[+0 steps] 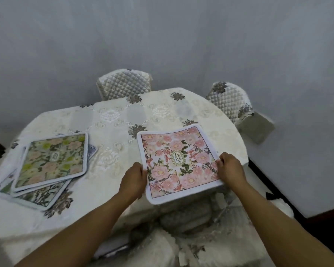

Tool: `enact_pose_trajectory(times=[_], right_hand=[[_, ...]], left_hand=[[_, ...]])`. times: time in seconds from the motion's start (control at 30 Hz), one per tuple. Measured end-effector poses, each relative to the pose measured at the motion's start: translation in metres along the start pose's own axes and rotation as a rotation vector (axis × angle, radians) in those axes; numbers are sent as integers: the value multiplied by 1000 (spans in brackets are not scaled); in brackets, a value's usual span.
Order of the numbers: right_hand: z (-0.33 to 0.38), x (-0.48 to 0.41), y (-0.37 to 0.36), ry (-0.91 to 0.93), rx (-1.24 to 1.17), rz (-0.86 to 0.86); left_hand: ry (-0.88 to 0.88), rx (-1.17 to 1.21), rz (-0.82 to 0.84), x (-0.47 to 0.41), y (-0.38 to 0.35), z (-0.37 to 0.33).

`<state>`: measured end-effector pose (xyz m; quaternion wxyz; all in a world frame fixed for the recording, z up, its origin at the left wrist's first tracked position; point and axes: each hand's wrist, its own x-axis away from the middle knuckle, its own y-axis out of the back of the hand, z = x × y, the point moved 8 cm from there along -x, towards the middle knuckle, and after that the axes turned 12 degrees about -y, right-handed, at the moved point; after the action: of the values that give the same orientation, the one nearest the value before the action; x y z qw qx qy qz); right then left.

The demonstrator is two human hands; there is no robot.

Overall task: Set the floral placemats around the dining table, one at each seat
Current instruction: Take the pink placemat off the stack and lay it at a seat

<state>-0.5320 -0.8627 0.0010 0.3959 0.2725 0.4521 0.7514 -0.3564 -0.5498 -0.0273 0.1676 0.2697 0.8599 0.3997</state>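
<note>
Both hands on the pink floral placemat (178, 164): left hand (134, 180) clamped on its left edge, right hand (230, 169) clamped on its right edge, mat spanning between them. Mat is a rounded-corner rectangle with a white fabric border, pink blooms, green leaves and an oval "GARDEN" label in the centre. Its far half lies on the worktop (112, 120); the near edge overhangs the worktop rim toward the person, slightly bowed. Worktop is round, covered in a cream embroidered tablecloth with grey-brown flower motifs. Stack of placemats (46, 164) sits on the left side of the worktop, well apart from the hands: top one green and peach floral, same rounded shape and white border, the ones below fanned out askew. Two chairs with quilted, diamond-stitched cream covers stand at the far side: one chair (123, 83) at centre, another chair (229, 101) to the right. Plain grey wall (162, 35) behind.
</note>
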Motion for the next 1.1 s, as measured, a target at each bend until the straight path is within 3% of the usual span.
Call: enact_pose_trajectory(times=[0.27, 0.47, 0.63, 0.93, 1.1], right_hand=[[-39, -130, -19, 110, -53, 129], [-49, -186, -69, 144, -57, 226], [-54, -198, -117, 164, -44, 270], [-85, -202, -164, 121, 90, 268], [-80, -204, -167, 114, 199, 284]], left_hand=[[144, -105, -66, -81, -63, -42], [245, -122, -62, -106, -109, -26], [351, -142, -47, -112, -139, 11], [375, -241, 0, -115, -188, 45], [375, -442, -5, -116, -193, 38]])
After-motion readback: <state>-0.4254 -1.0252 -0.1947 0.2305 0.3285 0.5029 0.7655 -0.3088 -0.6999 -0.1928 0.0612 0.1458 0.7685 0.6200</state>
